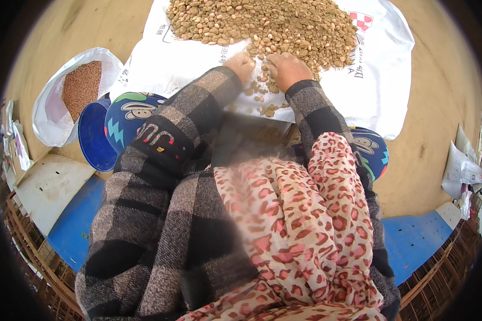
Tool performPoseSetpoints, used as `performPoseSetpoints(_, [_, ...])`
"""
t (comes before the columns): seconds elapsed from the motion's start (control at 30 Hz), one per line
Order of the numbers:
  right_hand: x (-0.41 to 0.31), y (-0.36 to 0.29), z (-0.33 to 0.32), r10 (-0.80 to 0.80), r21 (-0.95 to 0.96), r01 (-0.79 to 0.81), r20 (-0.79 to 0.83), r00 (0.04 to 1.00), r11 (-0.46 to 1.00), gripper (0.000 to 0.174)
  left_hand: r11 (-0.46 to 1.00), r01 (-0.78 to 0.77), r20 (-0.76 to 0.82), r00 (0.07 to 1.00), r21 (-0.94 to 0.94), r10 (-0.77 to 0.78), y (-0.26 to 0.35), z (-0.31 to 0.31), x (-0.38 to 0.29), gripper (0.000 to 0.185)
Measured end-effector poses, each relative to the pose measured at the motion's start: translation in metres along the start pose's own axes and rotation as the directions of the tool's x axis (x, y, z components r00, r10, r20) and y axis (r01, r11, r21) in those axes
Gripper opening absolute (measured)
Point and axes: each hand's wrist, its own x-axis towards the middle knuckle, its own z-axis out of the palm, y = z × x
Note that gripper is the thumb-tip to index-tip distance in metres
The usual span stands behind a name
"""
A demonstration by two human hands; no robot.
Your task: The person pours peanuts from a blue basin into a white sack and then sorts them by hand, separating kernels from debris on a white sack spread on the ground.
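A pile of peanut kernels mixed with brown soil clods [265, 24] lies on a white woven sack [176, 60] in front of me. My left hand [241, 66] is at the near edge of the pile, its fingers curled; whether it holds anything is too small to tell. Close on its right, my right hand [288, 70] touches the pile's near edge with bent fingers, and what lies under its fingertips is hidden. Between the hands, a few clods and kernels are scattered on the sack.
At the left stand an open white sack of reddish kernels [81, 90] and a blue bucket [98, 136] beside my knee. More white bags [462, 168] lie at the far right. Blue and white panels [419, 240] and metal bars border the floor behind me.
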Motion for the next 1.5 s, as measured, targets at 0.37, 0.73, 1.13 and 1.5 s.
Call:
performPoseSetpoints(0.37, [0.005,0.011,0.013,0.077,-0.085,-0.071,0.064,0.995,0.994,0.018,0.989,0.011,0.111,0.993,0.145,-0.027,-0.003,0.011,-0.008,0.018])
performPoseSetpoints(0.73, [-0.002,0.028,-0.003,0.388,0.939,-0.336,0.281,0.878,0.079,0.008,0.152,-0.646,0.56,0.738,0.748,0.376,-0.016,0.024,-0.032,0.015])
performPoseSetpoints(1.13, [-0.01,-0.004,-0.005,0.072,0.602,-0.063,0.01,0.997,0.796,0.025,0.305,0.442,0.381,0.893,-0.843,-0.242,-0.013,0.011,-0.004,0.01])
performPoseSetpoints(1.5, [-0.007,-0.001,0.023,-0.087,-0.13,0.089,0.025,0.996,0.988,0.015,0.735,0.366,0.159,0.928,-0.571,-0.338,-0.004,-0.008,0.015,0.018])
